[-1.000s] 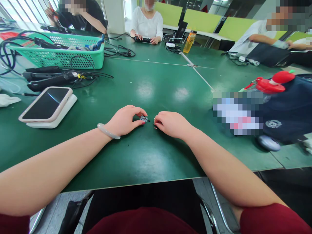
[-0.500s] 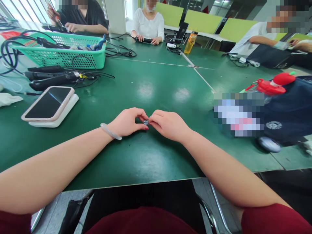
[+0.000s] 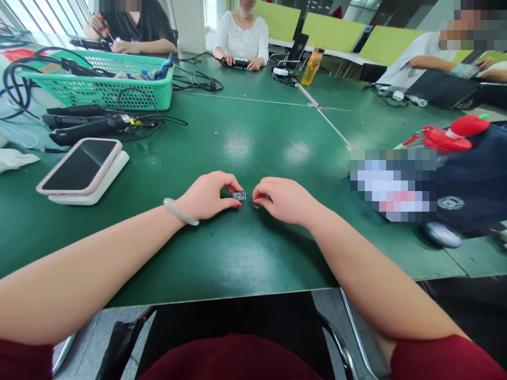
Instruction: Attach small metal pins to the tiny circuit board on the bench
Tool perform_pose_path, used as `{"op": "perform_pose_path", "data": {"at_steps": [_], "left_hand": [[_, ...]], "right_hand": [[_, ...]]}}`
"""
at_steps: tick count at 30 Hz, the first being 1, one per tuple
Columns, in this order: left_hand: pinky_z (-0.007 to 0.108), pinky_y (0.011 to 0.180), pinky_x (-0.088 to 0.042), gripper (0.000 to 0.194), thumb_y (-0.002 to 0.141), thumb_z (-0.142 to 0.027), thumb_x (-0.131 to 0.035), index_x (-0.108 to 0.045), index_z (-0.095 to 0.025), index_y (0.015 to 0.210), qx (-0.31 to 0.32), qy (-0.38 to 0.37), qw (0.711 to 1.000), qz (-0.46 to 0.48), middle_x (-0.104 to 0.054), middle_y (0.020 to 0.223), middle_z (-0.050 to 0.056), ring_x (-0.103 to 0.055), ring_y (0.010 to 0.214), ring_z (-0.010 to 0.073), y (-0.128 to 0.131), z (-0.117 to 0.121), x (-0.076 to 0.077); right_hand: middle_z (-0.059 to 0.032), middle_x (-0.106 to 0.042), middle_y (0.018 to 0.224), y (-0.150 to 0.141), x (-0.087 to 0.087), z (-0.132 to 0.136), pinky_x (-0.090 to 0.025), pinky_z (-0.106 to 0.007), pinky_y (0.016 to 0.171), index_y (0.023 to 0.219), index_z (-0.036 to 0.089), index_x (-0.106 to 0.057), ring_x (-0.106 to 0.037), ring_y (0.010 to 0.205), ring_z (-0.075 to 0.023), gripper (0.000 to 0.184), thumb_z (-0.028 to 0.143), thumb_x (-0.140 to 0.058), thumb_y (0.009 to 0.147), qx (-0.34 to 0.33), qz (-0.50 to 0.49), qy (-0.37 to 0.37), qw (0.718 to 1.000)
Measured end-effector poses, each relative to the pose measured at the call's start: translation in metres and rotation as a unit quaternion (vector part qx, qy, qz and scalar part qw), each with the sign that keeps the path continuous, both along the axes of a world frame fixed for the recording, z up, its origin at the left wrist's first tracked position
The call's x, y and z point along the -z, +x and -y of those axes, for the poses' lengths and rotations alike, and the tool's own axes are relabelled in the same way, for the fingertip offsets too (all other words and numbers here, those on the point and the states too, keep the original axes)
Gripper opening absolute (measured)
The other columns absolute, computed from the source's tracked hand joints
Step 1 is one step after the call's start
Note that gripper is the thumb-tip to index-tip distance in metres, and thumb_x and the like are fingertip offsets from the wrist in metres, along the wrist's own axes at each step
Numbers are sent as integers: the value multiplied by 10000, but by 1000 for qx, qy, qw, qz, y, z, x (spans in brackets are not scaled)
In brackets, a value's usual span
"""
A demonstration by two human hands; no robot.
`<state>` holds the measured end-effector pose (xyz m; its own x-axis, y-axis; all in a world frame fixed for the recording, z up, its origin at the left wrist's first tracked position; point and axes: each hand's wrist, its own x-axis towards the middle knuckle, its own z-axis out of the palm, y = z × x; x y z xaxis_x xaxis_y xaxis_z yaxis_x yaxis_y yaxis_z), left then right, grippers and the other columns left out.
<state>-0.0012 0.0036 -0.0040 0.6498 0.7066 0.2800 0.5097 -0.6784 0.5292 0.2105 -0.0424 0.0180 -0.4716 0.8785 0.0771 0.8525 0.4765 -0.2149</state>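
My left hand, with a pale bangle on its wrist, pinches a small dark block with a light pattern between thumb and index finger. The block is held low over the green table; its kind is too small to make out. A short gap to the right, my right hand has its thumb and fingertips closed together. A tiny shiny bit shows under those fingertips, too small to name.
On the left lie a phone on a white box, black corded devices and a green basket. To the right are a dark blue bag and a mouse. Several people sit around the table.
My right hand has drawn away to the right from the small block, opening a gap between the hands. More of the block shows in my left hand, which has barely moved.
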Motion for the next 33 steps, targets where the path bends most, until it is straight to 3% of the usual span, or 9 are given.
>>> {"op": "perform_pose_path", "data": {"at_steps": [4, 13, 20, 28, 33], "left_hand": [[313, 800, -467, 269, 728, -373, -716, -658, -187, 913, -7, 2, 1000, -5, -688, 915, 24, -620, 860, 191, 0, -1, 1], [308, 799, -465, 252, 733, -357, -706, -659, -188, 914, -4, 5, 1000, -13, -688, 907, 19, -621, 859, 188, 0, -1, 1], [313, 804, -468, 246, 739, -364, -695, -655, -193, 911, 1, 11, 1000, -16, -686, 901, 18, -620, 859, 188, 1, -2, 1], [317, 805, -470, 237, 736, -342, -692, -653, -184, 908, 1, 13, 1000, -17, -686, 904, 26, -622, 862, 191, 0, -2, 1], [321, 804, -467, 237, 740, -342, -688, -654, -183, 913, 5, 20, 1000, -23, -690, 900, 27, -621, 866, 196, 1, -1, 1]], "right_hand": [[-7, -646, 854, 6, 0, -1, -372, -253, 628, 819, 211, -672, -560, 739, -137, 92, 281, -612, 826, 1, 29, -72, 997], [-27, -641, 895, 1, 6, -3, -362, -266, 622, 832, 197, -647, -566, 755, -148, 144, 219, -512, 876, -1, 66, -42, 997], [-29, -629, 896, -1, 4, 0, -349, -264, 612, 863, 193, -627, -559, 735, -143, 157, 217, -475, 896, -5, 43, 2, 999], [-13, -615, 843, -9, 13, 1, -342, -262, 585, 809, 200, -618, -543, 689, -136, 225, 410, -563, 866, 12, 27, -11, 1000], [-22, -608, 867, -17, 18, 1, -347, -267, 595, 831, 194, -612, -560, 708, -140, 191, 352, -526, 895, 12, 35, 5, 999]]}}
